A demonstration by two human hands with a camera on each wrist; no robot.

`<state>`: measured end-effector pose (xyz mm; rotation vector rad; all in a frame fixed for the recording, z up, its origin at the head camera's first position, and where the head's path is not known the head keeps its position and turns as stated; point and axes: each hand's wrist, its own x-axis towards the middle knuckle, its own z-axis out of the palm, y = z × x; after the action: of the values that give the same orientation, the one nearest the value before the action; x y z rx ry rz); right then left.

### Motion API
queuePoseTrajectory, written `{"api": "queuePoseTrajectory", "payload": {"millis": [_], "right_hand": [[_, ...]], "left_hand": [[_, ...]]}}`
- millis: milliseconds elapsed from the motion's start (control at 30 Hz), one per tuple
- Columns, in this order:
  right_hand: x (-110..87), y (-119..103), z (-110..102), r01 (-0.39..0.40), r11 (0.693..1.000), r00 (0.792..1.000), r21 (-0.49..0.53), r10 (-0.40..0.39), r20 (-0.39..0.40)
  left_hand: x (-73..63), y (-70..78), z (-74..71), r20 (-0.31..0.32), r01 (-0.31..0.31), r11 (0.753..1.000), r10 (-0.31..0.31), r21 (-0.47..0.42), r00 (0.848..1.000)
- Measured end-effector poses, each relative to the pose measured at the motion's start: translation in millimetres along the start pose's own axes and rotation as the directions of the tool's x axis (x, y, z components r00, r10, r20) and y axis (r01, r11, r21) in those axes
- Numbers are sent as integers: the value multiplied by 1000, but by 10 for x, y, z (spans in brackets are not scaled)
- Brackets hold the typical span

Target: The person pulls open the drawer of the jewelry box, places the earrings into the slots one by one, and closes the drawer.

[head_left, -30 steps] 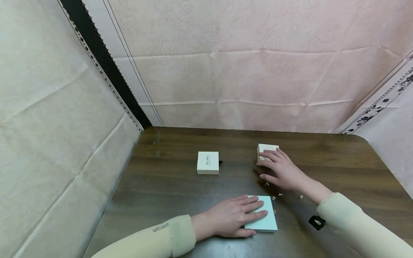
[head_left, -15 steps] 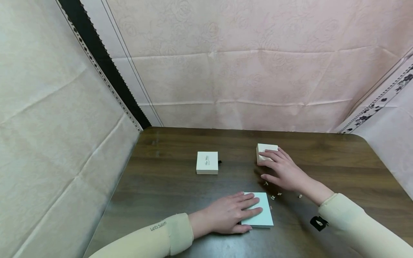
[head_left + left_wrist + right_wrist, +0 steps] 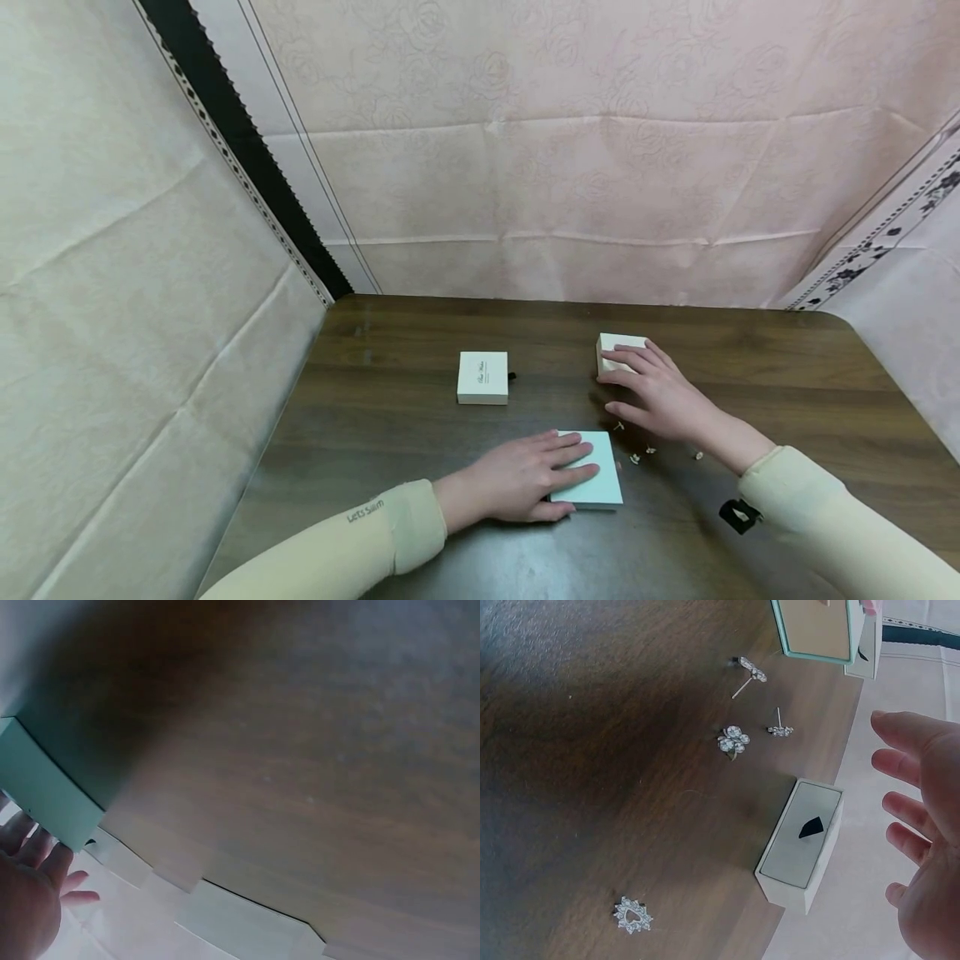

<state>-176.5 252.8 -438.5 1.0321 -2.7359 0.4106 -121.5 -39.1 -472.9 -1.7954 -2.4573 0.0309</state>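
In the head view my left hand (image 3: 521, 477) lies on a mint-green flat box (image 3: 600, 462), fingers spread and fairly straight across its top. The left wrist view shows the green side of that box (image 3: 45, 780) with fingertips along its edge. Farther back, my right hand (image 3: 660, 396) is over a small white box (image 3: 622, 342), fingers extended. Whether they touch it I cannot tell. From the right wrist, the end of this white drawer box (image 3: 791, 840) shows a black tab. Several sparkly stud earrings (image 3: 733, 740) lie on the table below the right hand.
A second white box (image 3: 482, 379) with dark lettering and a black tab stands left of the right hand's box. The wooden table (image 3: 375, 417) meets hanging pale cloth (image 3: 600, 183) at its back edge. A black device (image 3: 738, 515) sits at the right wrist.
My left hand and the mint-green box have slid together away from me and slightly left. The right hand, the white boxes and the earrings have stayed nearly in place.
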Motion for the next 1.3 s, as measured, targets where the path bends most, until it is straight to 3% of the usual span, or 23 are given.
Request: {"api": "queuePoseTrajectory", "payload": {"millis": [900, 1300], "right_hand": [[-55, 64, 17, -9, 1000, 1000, 7, 9, -10], [-64, 77, 15, -10, 1000, 1000, 10, 10, -7]], "left_hand": [[42, -191, -15, -3, 44, 999, -44, -9, 999], [65, -251, 5, 26, 62, 998, -62, -1, 998]]}}
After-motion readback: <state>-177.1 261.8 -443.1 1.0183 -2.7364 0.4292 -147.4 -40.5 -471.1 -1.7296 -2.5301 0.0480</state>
